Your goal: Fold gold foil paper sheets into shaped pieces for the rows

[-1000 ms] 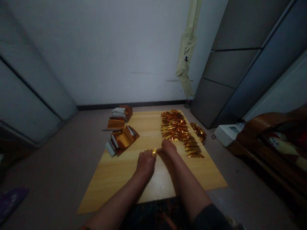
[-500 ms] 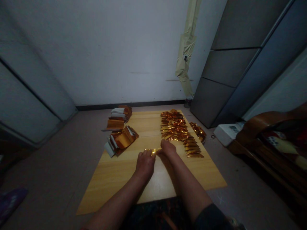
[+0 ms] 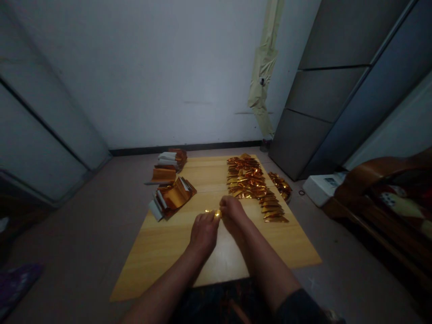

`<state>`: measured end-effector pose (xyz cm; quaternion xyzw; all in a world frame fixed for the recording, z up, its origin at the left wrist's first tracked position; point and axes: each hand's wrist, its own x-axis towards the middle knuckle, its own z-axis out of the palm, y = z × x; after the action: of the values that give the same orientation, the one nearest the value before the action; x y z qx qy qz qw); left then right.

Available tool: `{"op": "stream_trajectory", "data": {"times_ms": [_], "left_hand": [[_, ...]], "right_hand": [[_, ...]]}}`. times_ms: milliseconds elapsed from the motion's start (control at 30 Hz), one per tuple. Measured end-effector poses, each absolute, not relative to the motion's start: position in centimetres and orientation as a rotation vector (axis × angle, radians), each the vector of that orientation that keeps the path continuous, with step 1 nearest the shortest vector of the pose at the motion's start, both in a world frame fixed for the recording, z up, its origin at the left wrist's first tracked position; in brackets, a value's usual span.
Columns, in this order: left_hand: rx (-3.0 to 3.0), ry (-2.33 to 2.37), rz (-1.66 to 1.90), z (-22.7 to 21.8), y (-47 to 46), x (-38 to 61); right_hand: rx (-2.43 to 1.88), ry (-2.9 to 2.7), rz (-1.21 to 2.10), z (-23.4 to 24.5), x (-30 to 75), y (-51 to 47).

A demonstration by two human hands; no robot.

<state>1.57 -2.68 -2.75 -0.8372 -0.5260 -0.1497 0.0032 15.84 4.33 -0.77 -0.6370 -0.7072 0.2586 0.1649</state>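
Observation:
My left hand (image 3: 203, 232) and my right hand (image 3: 231, 211) meet over the middle of a wooden board (image 3: 162, 252). Both pinch a small piece of gold foil paper (image 3: 214, 213) between their fingertips, just above the board. Most of the piece is hidden by my fingers. To the right of my hands lies a row of several folded gold foil pieces (image 3: 251, 184). To the left lie stacks of flat gold foil sheets (image 3: 173, 196), with more stacks (image 3: 168, 165) behind them.
The board lies on a bare floor. A dark cabinet (image 3: 324, 94) stands at the back right, a white box (image 3: 322, 188) beside it. Wooden furniture (image 3: 381, 189) fills the right edge. More gold pieces (image 3: 280, 184) sit off the board's right side.
My hands have drawn closer together over the foil piece; the right hand shifted slightly left. The visible strip of foil looks shorter than before.

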Motion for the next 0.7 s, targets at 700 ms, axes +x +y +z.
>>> {"op": "stream_trajectory", "data": {"times_ms": [700], "left_hand": [[-2.809,-1.437,-0.953,-4.4,-0.8,-2.7]], "right_hand": [[-1.863,-2.144,0.728,-1.0,13.9,3.7]]}}
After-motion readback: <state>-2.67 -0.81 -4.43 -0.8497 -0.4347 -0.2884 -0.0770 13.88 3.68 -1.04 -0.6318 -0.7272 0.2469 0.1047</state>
